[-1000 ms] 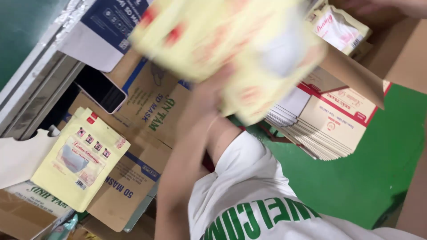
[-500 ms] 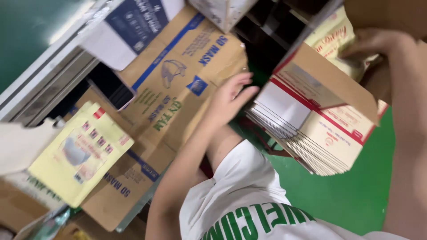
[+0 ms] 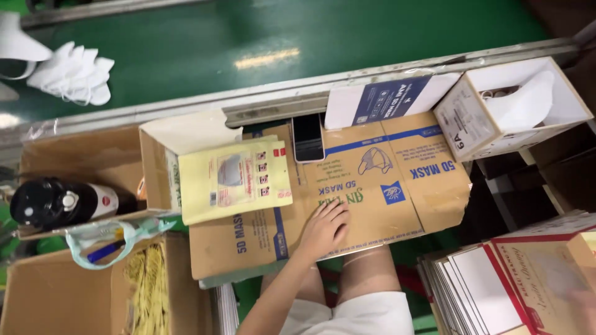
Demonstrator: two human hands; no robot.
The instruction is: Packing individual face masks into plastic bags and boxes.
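Observation:
My left hand (image 3: 324, 228) lies flat, fingers spread, on a flattened brown carton (image 3: 379, 186) that spans my lap. It holds nothing. A yellow flat packet (image 3: 233, 180) rests on the carton's left part, a hand's width from my fingers. A dark phone (image 3: 308, 138) lies at the carton's far edge. My right hand (image 3: 582, 304) is only a blur at the bottom right corner, over a stack of flat red-and-white cartons (image 3: 496, 285); its fingers cannot be made out.
An open white box (image 3: 472, 118) holding white masks stands at the right. A folded blue-and-white box (image 3: 385, 99) lies by the metal rail. Left are a black bottle (image 3: 59, 201) in a cardboard box, and loose white masks (image 3: 71, 74) on the green belt.
The yellow packet held up before the camera is gone from my hand. My left hand has come down flat onto the brown carton. The view has swung round.

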